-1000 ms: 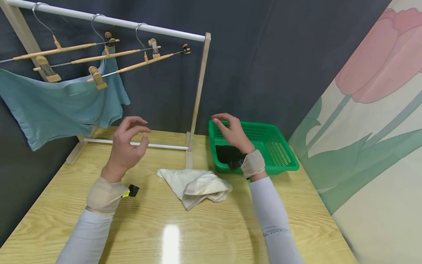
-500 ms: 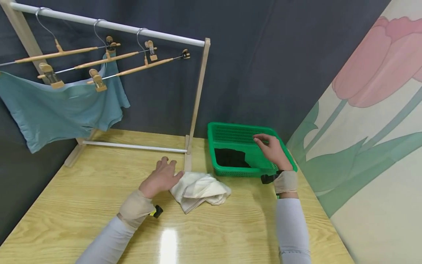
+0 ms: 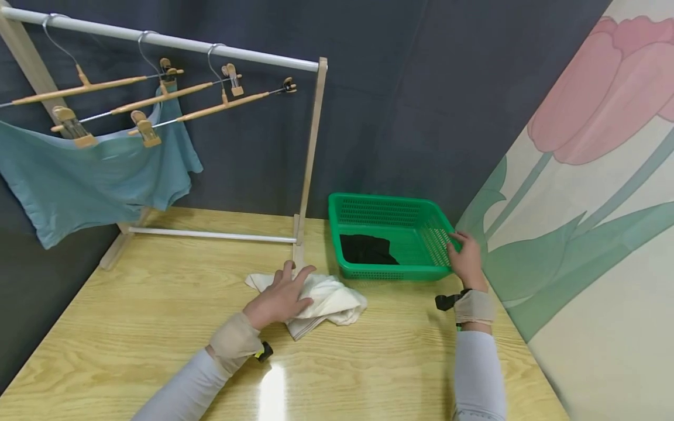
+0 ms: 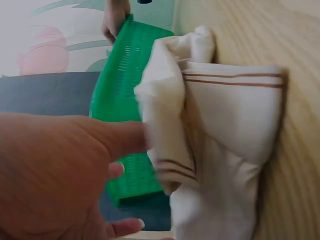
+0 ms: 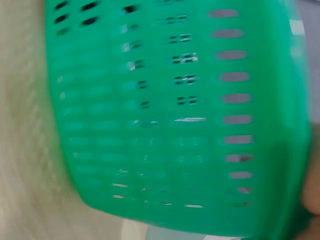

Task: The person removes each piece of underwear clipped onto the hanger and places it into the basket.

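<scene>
Your left hand (image 3: 281, 295) is over the left part of the white cloth (image 3: 337, 298), its fingers spread wide; whether they touch the fabric you cannot tell from here. The cloth lies crumpled on the table (image 3: 347, 380), just in front of the near foot of the drying rack (image 3: 312, 140), and the left wrist view shows brown stripes along its folded edges. Your right hand (image 3: 468, 260) grips the right rim of the green basket (image 3: 408, 245), its fingers closed around that edge (the right wrist view is blurred, but you can see part of the hand beside the rim).

The basket stands on the table to the right of the rack, beyond the cloth, and a dark cloth (image 3: 367, 249) lies in its left part. On the rack's white top bar you have three hangers (image 3: 226, 105) with wooden clips, and a teal garment (image 3: 95, 181) hangs at the left, running out of view. A dark backdrop (image 3: 400, 117) stretches behind, and a wall (image 3: 590, 117) painted with a pink tulip rises to the right. You wear light sleeves (image 3: 479, 368) and beige wrist bands (image 3: 234, 336).
</scene>
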`<act>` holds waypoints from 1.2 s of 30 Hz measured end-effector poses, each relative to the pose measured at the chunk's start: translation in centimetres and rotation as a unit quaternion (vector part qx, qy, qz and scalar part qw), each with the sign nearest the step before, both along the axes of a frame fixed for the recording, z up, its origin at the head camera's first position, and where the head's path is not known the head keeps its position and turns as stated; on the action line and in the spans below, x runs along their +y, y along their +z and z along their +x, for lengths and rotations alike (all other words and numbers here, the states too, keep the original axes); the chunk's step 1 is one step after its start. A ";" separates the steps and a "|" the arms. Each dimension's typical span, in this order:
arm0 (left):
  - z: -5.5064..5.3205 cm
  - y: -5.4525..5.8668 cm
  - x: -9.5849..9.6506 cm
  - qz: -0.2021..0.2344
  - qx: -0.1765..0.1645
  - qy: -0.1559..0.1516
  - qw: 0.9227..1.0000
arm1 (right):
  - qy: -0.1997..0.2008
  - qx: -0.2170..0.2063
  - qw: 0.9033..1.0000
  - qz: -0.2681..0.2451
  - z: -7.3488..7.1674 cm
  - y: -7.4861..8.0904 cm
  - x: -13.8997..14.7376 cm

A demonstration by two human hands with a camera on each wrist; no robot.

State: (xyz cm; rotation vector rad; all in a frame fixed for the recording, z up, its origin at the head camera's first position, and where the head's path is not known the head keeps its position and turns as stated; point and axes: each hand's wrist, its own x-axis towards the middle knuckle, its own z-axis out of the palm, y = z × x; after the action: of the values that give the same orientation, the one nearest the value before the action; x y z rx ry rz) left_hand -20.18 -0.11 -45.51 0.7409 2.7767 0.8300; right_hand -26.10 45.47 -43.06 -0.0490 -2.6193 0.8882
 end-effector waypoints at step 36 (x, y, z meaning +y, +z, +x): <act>1.1 -1.8 1.2 -0.100 0.111 -0.069 0.986 | -0.111 -0.033 0.993 -0.033 0.0 -0.9 -0.4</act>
State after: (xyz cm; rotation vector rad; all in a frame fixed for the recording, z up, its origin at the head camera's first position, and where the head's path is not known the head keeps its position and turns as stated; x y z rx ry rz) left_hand -19.12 1.13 -47.34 1.0282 2.9007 0.4587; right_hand -26.07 45.07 -44.00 -0.3840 -2.5793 0.9074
